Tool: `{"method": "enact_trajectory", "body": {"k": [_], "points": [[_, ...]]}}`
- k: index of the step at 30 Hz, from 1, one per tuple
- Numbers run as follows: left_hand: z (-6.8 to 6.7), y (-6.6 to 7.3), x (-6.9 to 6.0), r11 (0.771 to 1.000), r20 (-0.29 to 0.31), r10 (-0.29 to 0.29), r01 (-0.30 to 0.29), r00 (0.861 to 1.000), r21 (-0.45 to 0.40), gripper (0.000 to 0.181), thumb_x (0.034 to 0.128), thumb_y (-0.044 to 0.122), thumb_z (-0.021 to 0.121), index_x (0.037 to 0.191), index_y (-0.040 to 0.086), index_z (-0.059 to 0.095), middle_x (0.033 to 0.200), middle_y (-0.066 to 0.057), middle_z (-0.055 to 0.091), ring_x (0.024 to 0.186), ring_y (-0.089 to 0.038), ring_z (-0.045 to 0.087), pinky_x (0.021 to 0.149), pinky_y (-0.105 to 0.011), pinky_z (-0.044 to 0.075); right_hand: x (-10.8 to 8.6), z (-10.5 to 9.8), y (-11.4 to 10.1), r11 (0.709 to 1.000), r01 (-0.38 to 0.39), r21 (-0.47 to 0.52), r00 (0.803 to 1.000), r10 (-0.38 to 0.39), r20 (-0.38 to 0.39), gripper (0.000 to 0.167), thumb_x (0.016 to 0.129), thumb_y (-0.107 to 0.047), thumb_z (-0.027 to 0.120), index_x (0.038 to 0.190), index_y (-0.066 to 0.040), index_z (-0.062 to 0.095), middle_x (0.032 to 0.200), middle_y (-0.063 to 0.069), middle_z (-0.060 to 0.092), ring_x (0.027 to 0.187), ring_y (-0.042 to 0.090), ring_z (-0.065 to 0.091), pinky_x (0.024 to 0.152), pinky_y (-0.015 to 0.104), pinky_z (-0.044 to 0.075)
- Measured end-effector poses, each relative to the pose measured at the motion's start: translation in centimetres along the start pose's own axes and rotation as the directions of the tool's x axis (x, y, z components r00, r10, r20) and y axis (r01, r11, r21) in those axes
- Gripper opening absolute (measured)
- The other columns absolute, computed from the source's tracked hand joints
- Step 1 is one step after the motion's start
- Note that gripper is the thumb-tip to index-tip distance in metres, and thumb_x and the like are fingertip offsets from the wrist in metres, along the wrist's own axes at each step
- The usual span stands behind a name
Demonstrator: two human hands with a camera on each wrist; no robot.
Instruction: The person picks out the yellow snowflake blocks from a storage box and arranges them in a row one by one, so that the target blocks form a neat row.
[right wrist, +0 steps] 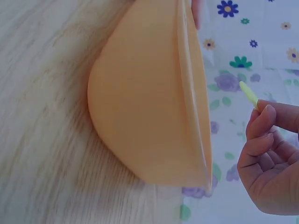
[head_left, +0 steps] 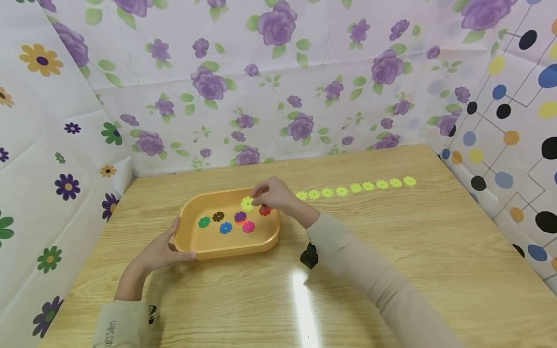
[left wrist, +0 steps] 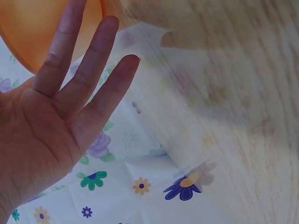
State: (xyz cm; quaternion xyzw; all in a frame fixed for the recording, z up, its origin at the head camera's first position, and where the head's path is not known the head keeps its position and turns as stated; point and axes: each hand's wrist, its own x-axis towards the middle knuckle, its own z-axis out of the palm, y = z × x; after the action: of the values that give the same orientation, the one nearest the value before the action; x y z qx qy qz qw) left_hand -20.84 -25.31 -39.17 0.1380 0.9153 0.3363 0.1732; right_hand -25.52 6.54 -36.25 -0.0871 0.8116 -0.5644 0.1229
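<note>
Over the right part of an orange plastic tray [head_left: 235, 250], my right hand [head_left: 276, 195] pinches a yellow flower-shaped plastic disc [head_left: 247, 203] between thumb and fingers. The right wrist view shows this disc [right wrist: 248, 94] edge-on, above the tray's rim [right wrist: 189, 88]. My left hand [head_left: 154, 250] rests against the tray's left front corner, the thumb at the front rim and the fingers along the left side. In the left wrist view its fingers [left wrist: 96, 51] are straight and spread. Inside the tray lie green [head_left: 204, 222], brown [head_left: 218, 216], blue [head_left: 225, 227], purple [head_left: 240, 216], pink [head_left: 248, 226] and red discs [head_left: 264, 210].
A row of several yellow discs [head_left: 341, 191] stretches rightward from the tray across the wooden table [head_left: 391, 241]. A floral sheet [head_left: 300, 96] hangs at the back, with patterned sheets on the left [head_left: 52, 145] and right [head_left: 513, 159]. A small black object [head_left: 309, 256] shows beside the right sleeve.
</note>
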Motion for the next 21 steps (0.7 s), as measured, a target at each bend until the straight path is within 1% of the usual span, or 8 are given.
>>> {"method": "enact_trajectory", "body": {"k": [2,5,8,11,15,18,21], "points": [[0.0,0.0,0.0,1.0,0.002,0.006,-0.006,1.0,-0.01,0.113,0.074,0.029,0.076,0.144,0.002,-0.008,0.092,-0.019,0.065,0.08,-0.019,0.063,0.076,-0.039,0.046,0.0,-0.7,0.2,1.0,-0.019,-0.002,1.0,0.019,-0.016,0.011,0.079,-0.003,0.067,0.09,0.0,0.066,0.081,0.008,0.063,0.069,0.032,0.061,0.052,0.024,0.045],[0.0,-0.1,0.0,1.0,0.005,0.008,-0.008,1.0,-0.018,0.113,0.0742,0.029,0.076,0.144,0.003,-0.009,0.092,-0.019,0.066,0.08,-0.02,0.064,0.076,-0.04,0.046,-0.1,-1.8,0.6,0.999,-0.04,-0.005,0.998,0.04,-0.038,0.013,0.079,-0.004,0.068,0.091,-0.001,0.066,0.08,0.008,0.063,0.062,0.023,0.059,0.053,0.026,0.044],[0.0,-0.1,-0.1,1.0,0.007,0.01,-0.01,1.0,-0.023,0.113,0.0744,0.029,0.076,0.144,0.002,-0.009,0.092,-0.019,0.065,0.079,-0.02,0.064,0.076,-0.041,0.046,-0.3,-2.8,1.0,0.999,-0.052,-0.004,0.997,0.052,-0.057,0.014,0.078,-0.004,0.068,0.092,-0.002,0.066,0.08,0.007,0.063,0.055,0.015,0.056,0.051,0.026,0.042],[0.0,0.0,-0.1,1.0,0.006,0.015,-0.014,1.0,-0.019,0.113,0.0739,0.03,0.076,0.144,0.002,-0.008,0.094,-0.02,0.065,0.079,-0.019,0.063,0.076,-0.04,0.047,-0.6,-3.7,1.4,0.998,-0.062,0.002,0.995,0.062,-0.081,0.014,0.079,-0.004,0.067,0.092,-0.002,0.065,0.081,0.008,0.063,0.055,0.014,0.055,0.048,0.023,0.039],[0.0,0.0,-0.2,1.0,0.003,0.014,-0.014,1.0,-0.016,0.113,0.0738,0.03,0.076,0.144,0.002,-0.008,0.095,-0.02,0.065,0.079,-0.018,0.064,0.076,-0.04,0.047,-0.8,-4.8,2.3,0.997,-0.07,0.028,0.992,0.072,-0.103,0.015,0.079,-0.004,0.066,0.094,-0.002,0.064,0.083,0.009,0.064,0.056,0.016,0.055,0.05,0.024,0.039],[0.0,0.1,-0.2,1.0,0.008,0.008,-0.008,1.0,-0.023,0.113,0.0744,0.029,0.076,0.144,0.002,-0.009,0.093,-0.019,0.065,0.079,-0.019,0.064,0.077,-0.042,0.046,-0.8,-5.5,3.1,0.996,-0.077,0.043,0.989,0.082,-0.119,0.016,0.079,-0.005,0.066,0.094,-0.001,0.065,0.084,0.009,0.064,0.058,0.017,0.056,0.053,0.027,0.041],[0.0,0.2,-0.1,1.0,0.011,0.009,-0.008,1.0,-0.02,0.113,0.0742,0.03,0.076,0.144,0.003,-0.009,0.092,-0.018,0.066,0.08,-0.019,0.063,0.077,-0.042,0.046,-0.8,-6.0,3.8,0.992,-0.106,0.073,0.982,0.116,-0.15,0.016,0.08,-0.004,0.065,0.095,-0.001,0.065,0.084,0.009,0.064,0.058,0.018,0.056,0.056,0.029,0.042]]}}
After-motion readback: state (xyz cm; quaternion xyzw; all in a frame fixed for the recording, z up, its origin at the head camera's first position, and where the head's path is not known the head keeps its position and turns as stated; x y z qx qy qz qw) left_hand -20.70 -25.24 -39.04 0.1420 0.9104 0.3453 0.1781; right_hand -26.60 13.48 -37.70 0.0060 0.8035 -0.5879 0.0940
